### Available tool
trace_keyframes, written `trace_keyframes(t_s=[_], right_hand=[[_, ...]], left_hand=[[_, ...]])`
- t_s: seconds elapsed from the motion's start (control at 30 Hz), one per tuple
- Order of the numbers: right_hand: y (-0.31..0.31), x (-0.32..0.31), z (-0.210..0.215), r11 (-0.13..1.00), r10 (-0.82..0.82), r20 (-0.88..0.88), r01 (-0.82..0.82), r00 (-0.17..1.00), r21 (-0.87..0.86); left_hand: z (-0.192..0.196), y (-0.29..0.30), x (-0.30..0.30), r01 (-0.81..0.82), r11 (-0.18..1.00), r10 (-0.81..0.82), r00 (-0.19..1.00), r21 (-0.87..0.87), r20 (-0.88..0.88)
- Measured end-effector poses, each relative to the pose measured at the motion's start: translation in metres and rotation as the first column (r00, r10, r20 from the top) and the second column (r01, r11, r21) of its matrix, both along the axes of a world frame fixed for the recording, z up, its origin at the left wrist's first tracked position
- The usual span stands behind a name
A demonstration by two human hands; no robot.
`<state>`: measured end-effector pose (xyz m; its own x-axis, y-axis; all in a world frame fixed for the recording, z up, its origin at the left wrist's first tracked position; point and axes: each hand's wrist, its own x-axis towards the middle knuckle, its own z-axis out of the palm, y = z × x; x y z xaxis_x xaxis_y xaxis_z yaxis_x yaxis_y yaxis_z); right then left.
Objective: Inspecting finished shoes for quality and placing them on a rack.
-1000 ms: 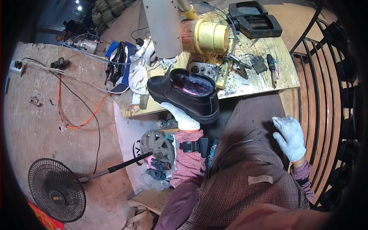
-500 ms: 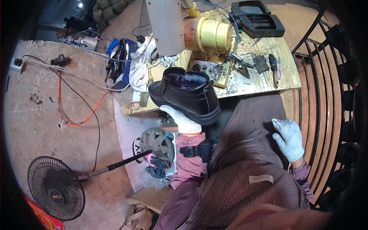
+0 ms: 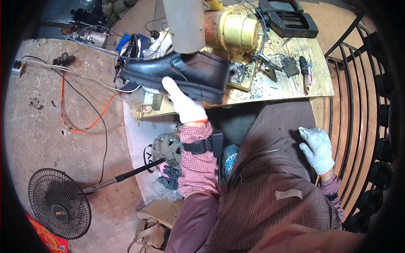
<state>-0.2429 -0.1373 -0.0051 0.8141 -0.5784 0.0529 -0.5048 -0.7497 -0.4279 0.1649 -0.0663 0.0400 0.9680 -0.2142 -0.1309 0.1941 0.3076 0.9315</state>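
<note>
Black shoe (image 3: 202,74) gripped in L hand (image 3: 184,102), R hand (image 3: 317,149) part-spread at lap (image 3: 276,135), blk open trays (image 3: 311,29) on bench (image 3: 321,82), contents unclear.

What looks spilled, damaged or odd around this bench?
The wooden bench looks messy: dark smears and specks litter its pale top below the yellow cylindrical housing, as if residue had built up. The black shoe in the left hand shows no obvious damage.

My left glove (image 3: 185,103) is white, my right glove (image 3: 317,149) greyer; my sleeve (image 3: 198,168) is red-and-white checked, my apron (image 3: 282,130) finely checked brown. The shoe (image 3: 181,74) is black, the cord (image 3: 62,101) orange.
</note>
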Motion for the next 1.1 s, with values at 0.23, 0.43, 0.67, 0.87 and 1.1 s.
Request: trace_keyframes(t_s=[0.23, 0.43, 0.67, 0.87, 1.1], right_hand=[[-0.002, 0.006, 0.004, 1.0, -0.022, 0.008, 0.022, 1.0, -0.011], [-0.012, 0.025, 0.018, 0.995, 0.08, 0.051, -0.077, 0.995, -0.058], [-0.035, 0.135, 0.071, 0.872, 0.37, 0.242, -0.246, 0.897, -0.424], [-0.007, 0.213, 0.088, 0.733, 0.633, 0.193, -0.499, 0.75, -0.462], [-0.019, 0.088, 0.016, 0.777, 0.623, -0.33, -0.511, 0.709, 0.368]], left_hand=[[0.049, -0.033, 0.013, 0.024, 0.99, -0.049, 0.983, 0.137, 0.179], [0.04, -0.028, 0.016, 0.04, 0.991, -0.057, 0.989, 0.125, 0.138], [0.002, 0.007, -0.017, 0.089, 0.996, -0.087, 0.993, 0.02, -0.083], [0.005, 0.027, -0.067, 0.203, 0.978, -0.203, 0.979, -0.046, 0.002], [0.023, 0.015, -0.027, 0.029, 0.999, -0.027, 0.998, -0.036, 0.063]])
